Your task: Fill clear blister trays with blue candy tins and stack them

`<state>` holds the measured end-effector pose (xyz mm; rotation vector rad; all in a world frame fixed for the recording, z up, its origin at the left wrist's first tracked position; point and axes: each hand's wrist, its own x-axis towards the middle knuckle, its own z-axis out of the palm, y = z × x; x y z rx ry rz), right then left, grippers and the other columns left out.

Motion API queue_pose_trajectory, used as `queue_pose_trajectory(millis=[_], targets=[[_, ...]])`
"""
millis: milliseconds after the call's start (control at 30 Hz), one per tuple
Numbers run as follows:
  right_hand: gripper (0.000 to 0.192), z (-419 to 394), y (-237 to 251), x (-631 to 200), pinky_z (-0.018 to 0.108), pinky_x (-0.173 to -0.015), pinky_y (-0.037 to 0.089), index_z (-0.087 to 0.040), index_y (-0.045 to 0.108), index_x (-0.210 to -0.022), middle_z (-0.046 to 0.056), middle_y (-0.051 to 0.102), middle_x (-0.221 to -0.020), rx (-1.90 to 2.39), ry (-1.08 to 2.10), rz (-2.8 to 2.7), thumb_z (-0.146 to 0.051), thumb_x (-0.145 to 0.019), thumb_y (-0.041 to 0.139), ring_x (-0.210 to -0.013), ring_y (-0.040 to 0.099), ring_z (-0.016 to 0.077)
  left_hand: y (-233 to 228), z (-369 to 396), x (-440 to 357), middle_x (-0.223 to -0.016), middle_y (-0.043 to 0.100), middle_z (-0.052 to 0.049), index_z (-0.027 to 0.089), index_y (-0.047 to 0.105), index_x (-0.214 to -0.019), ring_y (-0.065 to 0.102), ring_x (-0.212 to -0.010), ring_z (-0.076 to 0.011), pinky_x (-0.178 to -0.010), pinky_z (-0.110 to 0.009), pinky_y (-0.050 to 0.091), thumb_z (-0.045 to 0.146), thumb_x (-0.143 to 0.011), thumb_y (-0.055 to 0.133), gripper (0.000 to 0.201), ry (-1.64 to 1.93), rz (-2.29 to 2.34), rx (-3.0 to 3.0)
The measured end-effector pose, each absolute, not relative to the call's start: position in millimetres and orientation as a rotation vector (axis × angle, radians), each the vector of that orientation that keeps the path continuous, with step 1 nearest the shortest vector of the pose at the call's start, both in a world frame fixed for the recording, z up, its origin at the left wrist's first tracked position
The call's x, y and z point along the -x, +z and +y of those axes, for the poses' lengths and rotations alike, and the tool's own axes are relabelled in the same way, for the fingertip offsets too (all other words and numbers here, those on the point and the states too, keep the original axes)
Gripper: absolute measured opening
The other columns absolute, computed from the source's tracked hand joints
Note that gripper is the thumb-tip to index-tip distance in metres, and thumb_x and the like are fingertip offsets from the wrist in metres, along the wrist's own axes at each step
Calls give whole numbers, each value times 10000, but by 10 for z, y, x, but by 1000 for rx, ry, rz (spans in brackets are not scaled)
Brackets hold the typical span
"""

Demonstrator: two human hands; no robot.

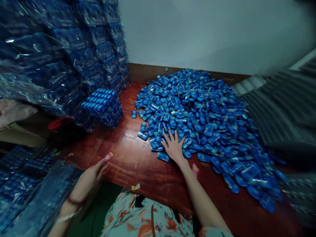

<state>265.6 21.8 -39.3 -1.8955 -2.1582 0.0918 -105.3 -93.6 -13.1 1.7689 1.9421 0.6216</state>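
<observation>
My right hand (173,146) is spread over the near left edge of a large heap of small blue wrapped packets (192,105), its fingers apart and touching several of them. My left hand (89,180) is at the table's front edge on the left, slightly blurred, with thumb and fingers stretched forward. Just beyond its fingertips is a small pink wrapper (108,156); whether they touch it I cannot tell. A few loose blue packets (142,135) lie beside the heap on the reddish-brown wooden table (123,168).
Plastic-wrapped blue bundles (74,49) are stacked high at the left. A block of blue packets (102,107) stands before them. More bundles (22,177) lie at lower left. Dark striped material (291,105) borders the heap at right. A yellow scrap (135,187) lies near the front edge.
</observation>
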Motion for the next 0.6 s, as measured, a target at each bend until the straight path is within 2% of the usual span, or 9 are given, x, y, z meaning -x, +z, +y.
queue_pose_trajectory(millis=[67,100,167,233,333,400,467,533,600], targets=[[451,62,-382,-2730,703,-1000,52,-300,375,-1369,57,313,-1468,1844,102,-2092,-403,-932,327,-1379,140,300,-199,-433,764,-1266,558,-132,181,523,-1229,542,-1148,-253,-992,-382,398,465,-819,430,507,700,1741,-1921],[437,-55,-374,-2823,674,-1026,51,-297,388,-1360,53,358,-1445,1805,110,-2037,-382,-938,315,-1372,190,269,-262,-177,615,-1352,473,-142,162,508,-1244,432,-1258,-268,-1058,-403,310,465,-790,479,547,689,1699,-1959],[410,-373,-365,-3105,599,-1075,94,-276,458,-1314,54,478,-1360,1751,129,-1883,-356,-945,300,-1332,309,216,-413,207,363,-1396,399,-180,110,500,-1239,281,-1342,-309,-1107,-489,124,450,-774,515,577,657,1653,-1989],[399,-800,-373,-3439,523,-1088,200,-239,528,-1254,70,570,-1262,1791,131,-1671,-353,-943,306,-1265,422,191,-564,329,235,-1393,388,-210,83,511,-1214,238,-1353,-336,-1097,-529,32,460,-757,543,593,613,1594,-2004],[410,-1492,-420,-3777,453,-1054,327,-206,543,-1243,95,590,-1232,1977,115,-1386,-379,-928,347,-1197,501,194,-763,22,314,-1399,389,-187,118,497,-1247,280,-1340,-317,-1112,-498,91,509,-751,528,631,556,1450,-2128],[436,-1821,-479,-3789,451,-1056,333,-212,489,-1298,94,547,-1286,2066,133,-1345,-389,-922,360,-1219,480,199,-873,-438,479,-1416,370,-152,152,448,-1315,279,-1346,-287,-1116,-471,144,506,-788,469,635,518,1414,-2272],[473,-1958,-559,-3644,464,-1073,307,-220,382,-1375,86,463,-1368,2094,177,-1427,-377,-930,343,-1286,395,199,-945,-1004,665,-1427,352,-129,193,369,-1381,306,-1334,-280,-1112,-467,178,473,-797,461,654,446,1411,-2371],[519,-1943,-645,-3429,486,-1084,280,-222,251,-1432,78,359,-1438,2099,233,-1575,-361,-938,330,-1350,269,206,-965,-1550,847,-1411,388,-87,290,252,-1424,359,-1303,-280,-1099,-487,214,437,-773,487,707,442,1456,-2419],[562,-1904,-724,-3248,510,-1083,267,-211,167,-1453,77,280,-1474,2093,266,-1743,-352,-936,338,-1377,174,227,-938,-1948,1015,-1353,472,-31,415,248,-1389,414,-1264,-279,-1076,-500,260,411,-746,509,694,500,1623,-2356]])
